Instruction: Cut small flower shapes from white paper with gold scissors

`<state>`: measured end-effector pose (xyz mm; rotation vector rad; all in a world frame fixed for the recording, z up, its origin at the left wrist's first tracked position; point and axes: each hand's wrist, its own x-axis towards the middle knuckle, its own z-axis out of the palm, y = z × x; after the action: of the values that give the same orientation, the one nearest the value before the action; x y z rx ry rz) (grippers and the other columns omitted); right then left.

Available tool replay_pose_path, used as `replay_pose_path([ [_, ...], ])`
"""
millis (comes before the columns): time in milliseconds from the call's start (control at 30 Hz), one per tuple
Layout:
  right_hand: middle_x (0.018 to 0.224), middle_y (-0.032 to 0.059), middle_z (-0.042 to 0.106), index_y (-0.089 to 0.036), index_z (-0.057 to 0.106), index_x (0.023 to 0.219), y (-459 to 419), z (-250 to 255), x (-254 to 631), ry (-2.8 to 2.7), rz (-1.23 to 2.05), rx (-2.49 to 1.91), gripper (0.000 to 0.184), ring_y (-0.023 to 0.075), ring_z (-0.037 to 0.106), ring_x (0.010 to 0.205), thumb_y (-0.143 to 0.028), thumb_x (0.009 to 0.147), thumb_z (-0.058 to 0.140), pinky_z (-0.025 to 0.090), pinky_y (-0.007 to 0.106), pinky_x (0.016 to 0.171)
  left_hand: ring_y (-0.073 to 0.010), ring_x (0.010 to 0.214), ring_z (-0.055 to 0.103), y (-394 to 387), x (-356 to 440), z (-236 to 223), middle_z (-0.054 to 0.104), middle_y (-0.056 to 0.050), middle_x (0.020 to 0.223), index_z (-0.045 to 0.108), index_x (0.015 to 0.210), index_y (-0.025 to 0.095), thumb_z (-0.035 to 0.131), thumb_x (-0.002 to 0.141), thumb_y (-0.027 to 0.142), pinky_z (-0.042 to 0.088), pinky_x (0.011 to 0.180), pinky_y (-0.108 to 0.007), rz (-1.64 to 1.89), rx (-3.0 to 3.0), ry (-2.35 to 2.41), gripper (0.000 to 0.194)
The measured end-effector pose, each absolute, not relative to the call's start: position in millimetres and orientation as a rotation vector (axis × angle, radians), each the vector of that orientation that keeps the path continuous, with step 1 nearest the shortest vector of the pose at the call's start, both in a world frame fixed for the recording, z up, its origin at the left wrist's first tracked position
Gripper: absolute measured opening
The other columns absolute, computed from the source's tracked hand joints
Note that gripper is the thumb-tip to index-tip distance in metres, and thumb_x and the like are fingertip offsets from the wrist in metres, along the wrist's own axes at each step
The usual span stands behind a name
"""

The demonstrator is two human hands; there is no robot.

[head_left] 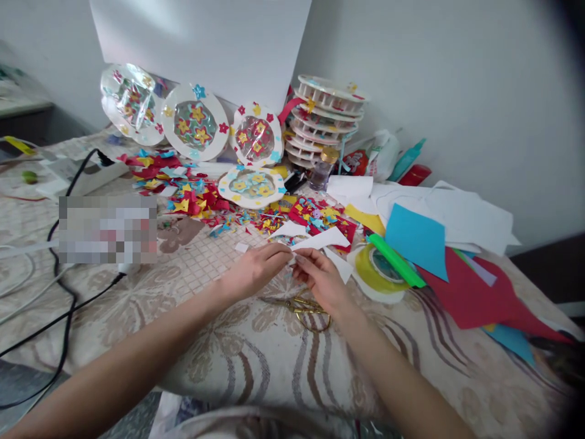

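Observation:
Over the table, my left hand (265,263) and my right hand (319,277) meet fingertip to fingertip. Both are closed in a pinch on a small white paper piece (293,258), mostly hidden by the fingers. Just below my right hand lie gold-handled scissors (307,306), blades pointing left. Curved white paper offcuts (329,238) are right behind the hands. A small white rectangle (242,247) rests on the cloth near my left hand. To the right is a roll of yellowish tape (375,271) with a bright green strip (397,261) across it.
Colored scraps (196,198) spread behind the hands, before several white discs with stars (195,122). A tiered white stack (326,122) and glass jar (324,167) stand at the back. Blue (415,235) and red sheets (475,292) lie right; black cables (68,305) run left.

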<state>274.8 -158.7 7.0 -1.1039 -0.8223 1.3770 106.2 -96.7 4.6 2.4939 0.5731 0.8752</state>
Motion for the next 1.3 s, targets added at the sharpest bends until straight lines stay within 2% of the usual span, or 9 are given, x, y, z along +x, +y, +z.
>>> replay_pose_path([
  [233, 0.068, -0.0031, 0.06, -0.021, 0.063, 0.091, -158, -2, 280, -0.926, 1.277, -1.123, 0.025, 0.0112, 0.056, 0.061, -0.036, 0.072, 0.071, 0.044, 0.023, 0.055, -0.0195, 0.1, 0.061, -95, 108, 14, 0.064, -0.013, 0.11, 0.065, 0.106, 0.017, 0.056, 0.085, 0.026, 0.051, 0.083, -0.03, 0.921, 2.228, 0.503, 0.024],
  [433, 0.071, -0.0016, 0.06, -0.02, 0.062, 0.098, -159, -1, 278, -1.071, 1.178, -1.147, 0.025, 0.0122, 0.055, 0.062, -0.034, 0.078, 0.066, 0.045, 0.025, 0.056, -0.0165, 0.082, 0.064, -93, 108, 13, 0.068, -0.01, 0.091, 0.069, 0.092, 0.015, 0.059, 0.084, 0.027, 0.051, 0.075, -0.027, 0.889, 1.951, 0.709, 0.018],
  [600, 0.076, -0.0003, 0.063, -0.02, 0.06, 0.095, -162, 2, 277, -1.146, 1.095, -1.188, 0.02, 0.0131, 0.058, 0.067, -0.032, 0.08, 0.064, 0.047, 0.025, 0.059, -0.0147, 0.074, 0.064, -92, 111, 9, 0.068, -0.008, 0.084, 0.064, 0.093, 0.01, 0.068, 0.076, 0.032, 0.052, 0.069, -0.026, 0.781, 1.528, 0.669, 0.028],
  [833, 0.09, 0.0029, 0.066, -0.022, 0.061, 0.096, -164, 2, 276, -1.208, 1.032, -1.215, 0.018, 0.0169, 0.061, 0.079, -0.033, 0.082, 0.06, 0.053, 0.031, 0.07, -0.0127, 0.065, 0.063, -93, 114, 8, 0.067, -0.005, 0.072, 0.063, 0.084, 0.01, 0.073, 0.071, 0.037, 0.052, 0.062, -0.024, 0.726, 1.371, 0.688, 0.031],
  [1033, 0.083, 0.001, 0.065, -0.023, 0.06, 0.099, -163, 3, 276, -1.176, 1.037, -1.211, 0.018, 0.0159, 0.063, 0.071, -0.031, 0.083, 0.057, 0.054, 0.031, 0.069, -0.0106, 0.061, 0.063, -89, 110, 12, 0.067, -0.002, 0.066, 0.061, 0.08, 0.011, 0.075, 0.069, 0.036, 0.051, 0.06, -0.022, 0.756, 1.278, 0.739, 0.031],
  [1200, 0.082, 0.0001, 0.06, -0.023, 0.059, 0.107, -162, 3, 278, -1.218, 0.959, -1.238, 0.026, 0.0132, 0.059, 0.068, -0.03, 0.082, 0.058, 0.051, 0.028, 0.066, -0.0103, 0.068, 0.064, -85, 107, 12, 0.067, -0.003, 0.075, 0.064, 0.088, 0.012, 0.074, 0.071, 0.037, 0.052, 0.065, -0.021, 0.755, 1.216, 0.722, 0.032],
  [1300, 0.081, 0.0001, 0.061, -0.022, 0.056, 0.101, -162, 0, 281, -1.2, 0.929, -1.246, 0.023, 0.0133, 0.06, 0.066, -0.031, 0.081, 0.061, 0.051, 0.028, 0.064, -0.01, 0.067, 0.064, -85, 107, 12, 0.067, -0.003, 0.074, 0.064, 0.088, 0.012, 0.075, 0.068, 0.036, 0.052, 0.065, -0.022, 0.742, 1.156, 0.693, 0.033],
])
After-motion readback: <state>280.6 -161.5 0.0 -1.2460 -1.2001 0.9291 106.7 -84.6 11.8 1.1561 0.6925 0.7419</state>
